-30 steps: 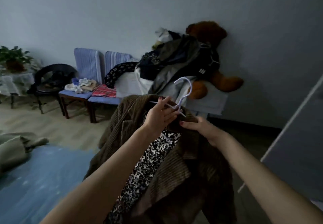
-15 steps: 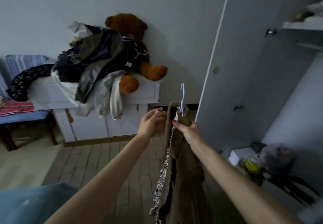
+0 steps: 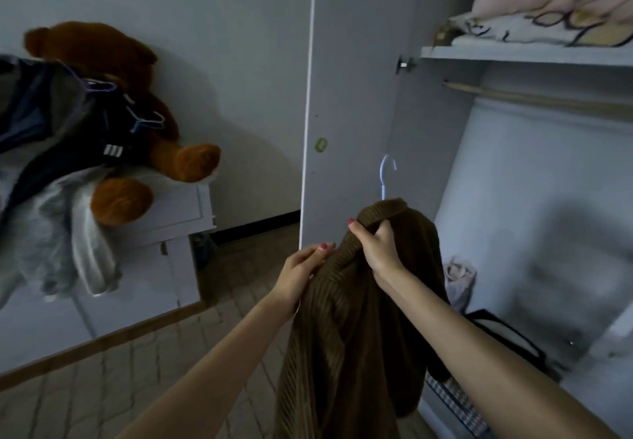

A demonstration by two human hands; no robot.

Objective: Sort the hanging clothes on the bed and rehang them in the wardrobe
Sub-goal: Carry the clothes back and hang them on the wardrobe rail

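Note:
A brown corduroy jacket (image 3: 346, 329) hangs in front of me on a white wire hanger (image 3: 385, 178), whose hook sticks up above the collar. My right hand (image 3: 376, 250) grips the jacket's collar near the top. My left hand (image 3: 301, 270) rests with straight fingers against the jacket's left shoulder. The open wardrobe (image 3: 513, 199) stands right behind the jacket, with its wooden hanging rail (image 3: 534, 98) bare at upper right, above the hook. The patterned garment seen earlier under the jacket is hidden.
The wardrobe door (image 3: 349, 96) stands open edge-on at centre. Folded bedding (image 3: 555, 3) lies on the top shelf. Bags and cloth (image 3: 459, 281) sit on the wardrobe floor. At left, a white cabinet (image 3: 171, 219) carries a brown teddy bear (image 3: 113, 110) and a heap of clothes (image 3: 51, 151).
My view has swung right and closer to the open wardrobe. The jacket on its hanger has come up toward the wardrobe, and my right hand now grips the collar.

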